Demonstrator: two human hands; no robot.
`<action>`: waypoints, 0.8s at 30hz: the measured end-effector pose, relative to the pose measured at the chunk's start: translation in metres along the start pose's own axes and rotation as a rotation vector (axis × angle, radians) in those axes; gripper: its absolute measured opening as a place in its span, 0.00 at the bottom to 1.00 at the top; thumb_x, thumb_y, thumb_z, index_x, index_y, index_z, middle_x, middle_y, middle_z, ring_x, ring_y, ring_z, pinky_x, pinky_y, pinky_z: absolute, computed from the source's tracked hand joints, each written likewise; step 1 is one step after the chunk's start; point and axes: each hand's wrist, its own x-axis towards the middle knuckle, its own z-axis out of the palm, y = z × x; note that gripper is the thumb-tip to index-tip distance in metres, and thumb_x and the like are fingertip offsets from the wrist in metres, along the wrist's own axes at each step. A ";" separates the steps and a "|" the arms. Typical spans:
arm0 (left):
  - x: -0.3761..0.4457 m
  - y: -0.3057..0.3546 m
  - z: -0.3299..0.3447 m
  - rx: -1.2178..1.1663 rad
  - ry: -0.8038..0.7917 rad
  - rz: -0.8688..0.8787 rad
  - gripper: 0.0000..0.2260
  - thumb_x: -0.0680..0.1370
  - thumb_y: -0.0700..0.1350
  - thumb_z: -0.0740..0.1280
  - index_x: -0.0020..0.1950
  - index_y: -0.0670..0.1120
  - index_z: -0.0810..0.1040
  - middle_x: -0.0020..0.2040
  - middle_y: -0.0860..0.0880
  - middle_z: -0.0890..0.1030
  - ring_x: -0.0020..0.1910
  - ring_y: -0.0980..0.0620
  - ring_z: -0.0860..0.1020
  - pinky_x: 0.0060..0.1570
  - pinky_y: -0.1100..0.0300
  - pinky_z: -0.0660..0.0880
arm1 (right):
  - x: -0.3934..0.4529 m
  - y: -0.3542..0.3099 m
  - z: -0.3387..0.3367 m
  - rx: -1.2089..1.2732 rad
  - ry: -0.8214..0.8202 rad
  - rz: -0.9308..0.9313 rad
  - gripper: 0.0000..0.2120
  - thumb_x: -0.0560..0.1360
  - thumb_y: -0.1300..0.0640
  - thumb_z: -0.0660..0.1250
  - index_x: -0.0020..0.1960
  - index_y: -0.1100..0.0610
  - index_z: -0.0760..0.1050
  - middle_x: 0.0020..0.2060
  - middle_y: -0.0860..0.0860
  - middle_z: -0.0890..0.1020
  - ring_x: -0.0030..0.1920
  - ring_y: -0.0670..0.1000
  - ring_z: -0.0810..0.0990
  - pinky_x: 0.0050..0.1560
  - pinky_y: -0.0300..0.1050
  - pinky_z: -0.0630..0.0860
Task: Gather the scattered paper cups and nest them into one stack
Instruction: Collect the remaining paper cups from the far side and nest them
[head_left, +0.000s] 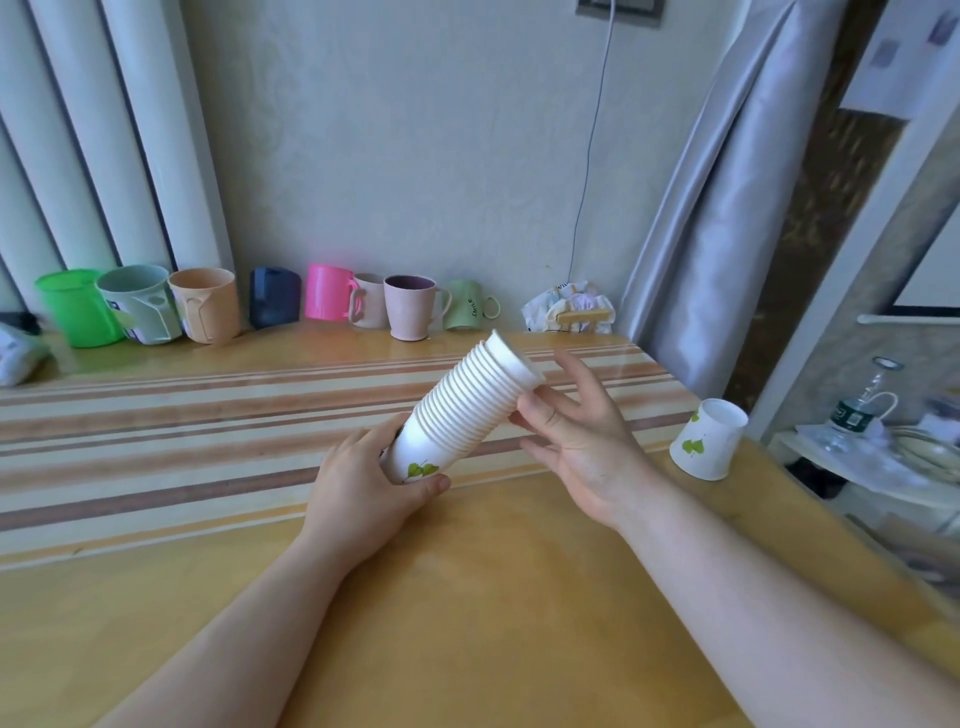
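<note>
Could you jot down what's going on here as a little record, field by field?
stack: nested paper cups, held tilted above the table
left hand: grips the stack's lower end
right hand: fingers spread, thumb touching the stack near its upper end
loose cup: upside down, near the table's right edge
back row: coloured mugs by the wall

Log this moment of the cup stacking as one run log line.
phase: nesting | left hand: grips stack base | right hand: fingers at rim end | loose cup: upside down, table right | status: unfinished
</note>
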 end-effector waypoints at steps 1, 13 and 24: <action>0.000 0.000 -0.001 -0.003 -0.001 -0.003 0.33 0.68 0.61 0.82 0.72 0.61 0.78 0.54 0.57 0.82 0.56 0.50 0.77 0.54 0.50 0.75 | -0.005 0.003 -0.006 -0.084 -0.007 -0.016 0.46 0.71 0.53 0.82 0.82 0.41 0.63 0.68 0.47 0.85 0.68 0.50 0.84 0.70 0.57 0.75; -0.005 0.003 -0.003 -0.092 -0.055 -0.092 0.22 0.68 0.63 0.82 0.58 0.61 0.82 0.46 0.60 0.86 0.48 0.62 0.82 0.42 0.57 0.77 | -0.001 -0.027 -0.147 -1.015 0.798 -0.321 0.36 0.71 0.55 0.80 0.77 0.45 0.72 0.72 0.55 0.69 0.72 0.62 0.67 0.72 0.53 0.67; -0.005 0.006 -0.004 -0.099 -0.074 -0.080 0.21 0.69 0.62 0.82 0.58 0.61 0.81 0.47 0.60 0.86 0.48 0.64 0.80 0.40 0.61 0.73 | 0.000 0.017 -0.159 -0.857 0.630 0.000 0.20 0.79 0.48 0.74 0.67 0.46 0.70 0.65 0.55 0.79 0.54 0.59 0.77 0.45 0.50 0.70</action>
